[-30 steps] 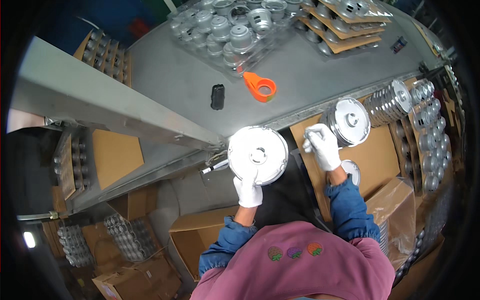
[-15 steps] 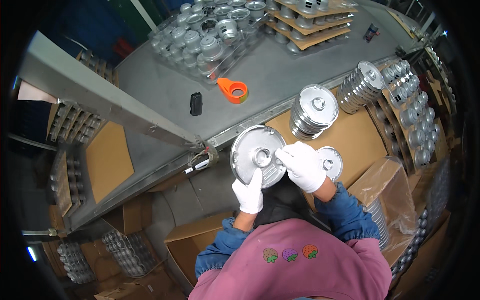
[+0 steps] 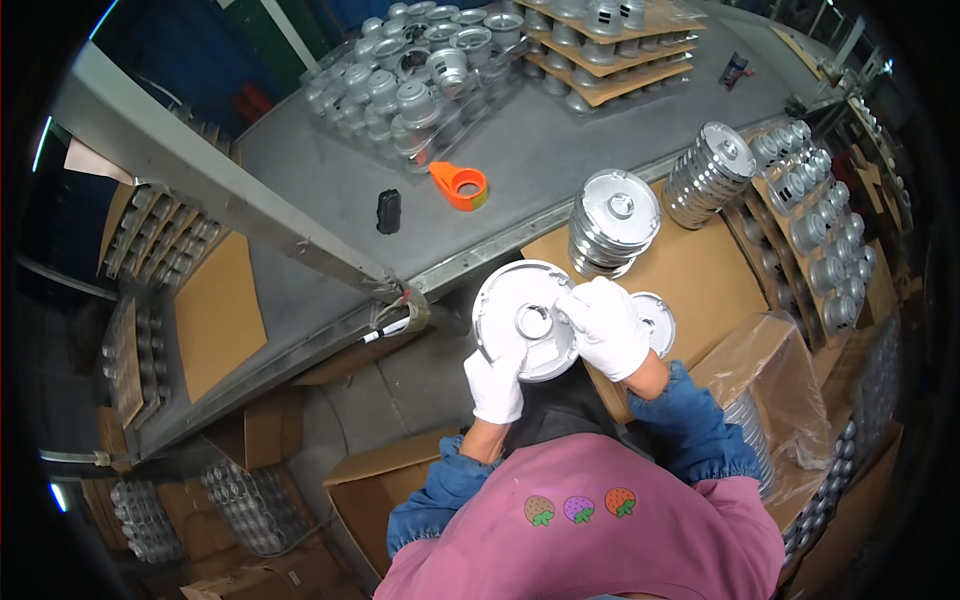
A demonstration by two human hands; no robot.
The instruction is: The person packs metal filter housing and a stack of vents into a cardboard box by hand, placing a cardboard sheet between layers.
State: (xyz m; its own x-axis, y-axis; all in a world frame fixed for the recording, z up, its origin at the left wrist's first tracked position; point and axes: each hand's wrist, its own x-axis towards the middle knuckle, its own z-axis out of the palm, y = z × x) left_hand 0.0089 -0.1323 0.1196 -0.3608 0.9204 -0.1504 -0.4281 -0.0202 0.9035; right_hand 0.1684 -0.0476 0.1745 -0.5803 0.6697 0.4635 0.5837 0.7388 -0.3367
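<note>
A round silver metal cover [image 3: 500, 312] with a raised hub in its centre is tilted up over my lap. My left hand [image 3: 495, 385], in a white glove, grips its lower edge, thumb across the face. My right hand [image 3: 612, 330], gloved too, has its fingers closed against the cover's face near the right rim; whether a small part is pinched there is hidden. Partly behind the right hand, a smaller silver disc [image 3: 656, 322] lies on a cardboard sheet [image 3: 715, 268]. A stack of similar covers [image 3: 618, 215] stands just beyond.
Another stack of silver rings [image 3: 708, 175] stands farther right, beside layered trays of metal parts [image 3: 822, 235]. On the grey table [image 3: 330, 160] lie an orange tape dispenser [image 3: 462, 188], a black case [image 3: 389, 211] and bagged metal cups [image 3: 415, 95]. A metal post [image 3: 230, 185] slants across the left.
The cover has tipped a little and its face catches more light. It sits slightly lower and to the right. My right fingers remain at its right side; the whole view has shifted a little.
</note>
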